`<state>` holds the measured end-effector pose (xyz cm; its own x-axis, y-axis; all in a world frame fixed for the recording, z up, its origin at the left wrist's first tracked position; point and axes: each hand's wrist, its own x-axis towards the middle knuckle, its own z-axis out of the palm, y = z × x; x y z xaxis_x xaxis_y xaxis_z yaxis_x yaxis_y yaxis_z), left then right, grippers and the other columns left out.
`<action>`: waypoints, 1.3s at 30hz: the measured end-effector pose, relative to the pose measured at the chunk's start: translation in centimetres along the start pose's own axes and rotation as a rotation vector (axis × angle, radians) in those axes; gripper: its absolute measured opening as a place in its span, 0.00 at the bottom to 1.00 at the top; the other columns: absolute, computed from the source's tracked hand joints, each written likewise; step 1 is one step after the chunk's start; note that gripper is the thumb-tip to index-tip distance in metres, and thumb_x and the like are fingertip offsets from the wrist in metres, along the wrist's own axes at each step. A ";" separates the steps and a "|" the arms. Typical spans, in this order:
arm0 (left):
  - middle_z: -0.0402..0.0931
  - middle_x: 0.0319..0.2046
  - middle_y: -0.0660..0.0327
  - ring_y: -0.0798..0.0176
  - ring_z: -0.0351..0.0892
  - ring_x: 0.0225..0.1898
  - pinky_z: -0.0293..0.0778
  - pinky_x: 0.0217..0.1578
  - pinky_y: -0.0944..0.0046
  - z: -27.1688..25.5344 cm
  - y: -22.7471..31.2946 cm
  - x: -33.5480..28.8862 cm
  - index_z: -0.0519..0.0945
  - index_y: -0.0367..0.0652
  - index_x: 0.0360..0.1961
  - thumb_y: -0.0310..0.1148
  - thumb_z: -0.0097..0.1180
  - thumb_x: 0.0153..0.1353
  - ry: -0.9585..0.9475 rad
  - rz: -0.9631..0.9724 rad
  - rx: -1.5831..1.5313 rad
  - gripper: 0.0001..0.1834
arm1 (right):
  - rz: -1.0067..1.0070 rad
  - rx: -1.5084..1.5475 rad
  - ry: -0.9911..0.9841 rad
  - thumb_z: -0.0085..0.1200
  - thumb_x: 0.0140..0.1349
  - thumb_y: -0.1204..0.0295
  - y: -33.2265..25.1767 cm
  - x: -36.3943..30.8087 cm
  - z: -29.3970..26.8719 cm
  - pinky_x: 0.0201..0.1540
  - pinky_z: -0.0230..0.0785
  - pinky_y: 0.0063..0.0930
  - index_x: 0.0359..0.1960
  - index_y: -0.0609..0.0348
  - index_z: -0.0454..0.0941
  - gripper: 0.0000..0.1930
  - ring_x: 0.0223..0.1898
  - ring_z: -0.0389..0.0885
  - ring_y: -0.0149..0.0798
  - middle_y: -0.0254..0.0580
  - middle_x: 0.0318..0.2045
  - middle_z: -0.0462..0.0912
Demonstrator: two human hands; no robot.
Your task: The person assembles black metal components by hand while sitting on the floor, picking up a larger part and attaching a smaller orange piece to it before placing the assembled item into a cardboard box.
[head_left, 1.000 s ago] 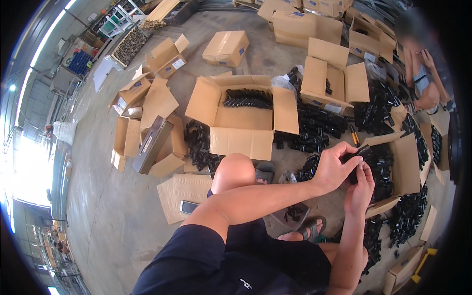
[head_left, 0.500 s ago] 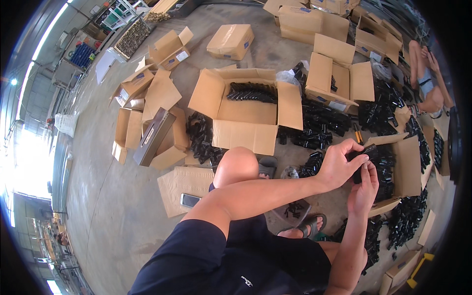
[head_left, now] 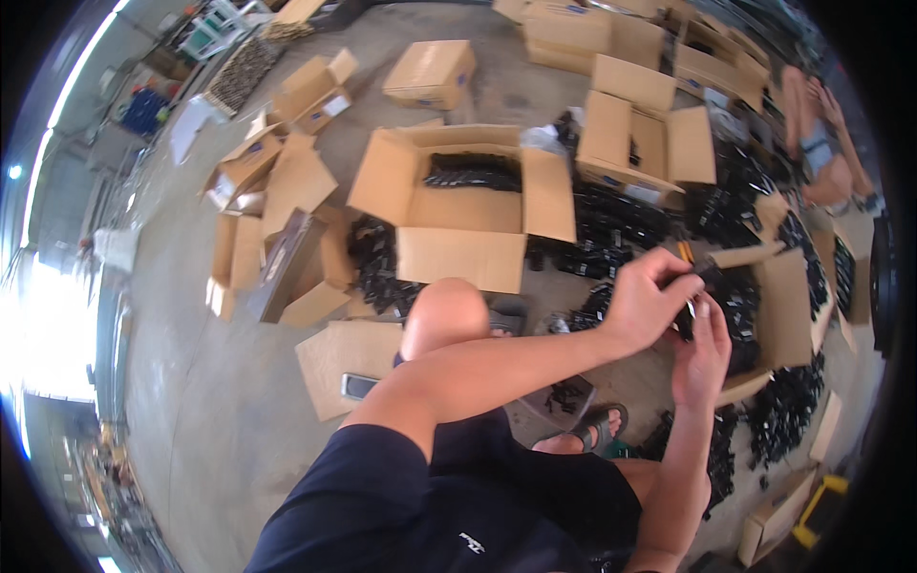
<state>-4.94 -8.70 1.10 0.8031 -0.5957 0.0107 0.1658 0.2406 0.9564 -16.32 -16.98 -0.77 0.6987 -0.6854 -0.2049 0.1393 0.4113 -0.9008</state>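
In front of me, to the right, my left hand [head_left: 645, 301] and my right hand [head_left: 702, 358] meet over a small black plastic part [head_left: 684, 323]. The left fingers and thumb close on its upper end; the right thumb and fingertips pinch it from below. Fingers hide much of the part, and blur keeps its exact kind from showing. Just beyond the hands stands an open cardboard box [head_left: 785, 306], with many similar black parts [head_left: 737, 315] inside. An orange-handled tool [head_left: 686, 251] lies close to the left fingertips.
A large open carton [head_left: 458, 258] ahead holds a row of black parts [head_left: 473, 172]. Heaps of black parts [head_left: 621, 220] cover the floor beside it. A shallow tray of small black pieces [head_left: 568, 393] and a phone [head_left: 359, 386] lie near my legs. Another person [head_left: 829, 177] sits far right.
The whole view has shifted slightly, so the boxes appear a little further left and higher. Both hands remain closed on the black part, with the fingers slightly rearranged.
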 end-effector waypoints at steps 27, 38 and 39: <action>0.81 0.51 0.59 0.69 0.79 0.52 0.77 0.53 0.66 -2.6 2.1 0.9 0.77 0.38 0.59 0.24 0.66 0.62 -0.531 -0.059 0.295 0.23 | -0.173 -0.161 -0.117 0.64 0.66 0.72 -3.2 -1.1 -0.5 0.27 0.70 0.16 0.59 0.63 0.71 0.22 0.29 0.77 0.21 0.32 0.35 0.81; 0.82 0.51 0.60 0.69 0.80 0.51 0.75 0.56 0.66 -2.6 2.8 1.0 0.76 0.36 0.60 0.21 0.63 0.63 -0.653 -0.156 0.214 0.23 | -0.192 -0.239 -0.102 0.66 0.63 0.75 -4.7 -1.7 -0.8 0.28 0.69 0.14 0.51 0.63 0.76 0.17 0.32 0.78 0.20 0.30 0.37 0.82; 0.82 0.51 0.61 0.69 0.80 0.51 0.75 0.56 0.66 -2.7 2.7 1.0 0.77 0.36 0.60 0.22 0.63 0.63 -0.660 -0.184 0.219 0.23 | -0.191 -0.247 -0.108 0.66 0.63 0.76 -4.7 -1.9 -0.8 0.30 0.71 0.15 0.51 0.63 0.76 0.16 0.33 0.79 0.20 0.30 0.37 0.82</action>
<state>-2.13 -6.58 2.92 0.2482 -0.9675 -0.0479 0.0911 -0.0259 0.9955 -18.83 -18.09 3.59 0.7489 -0.6626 0.0067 0.1098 0.1142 -0.9874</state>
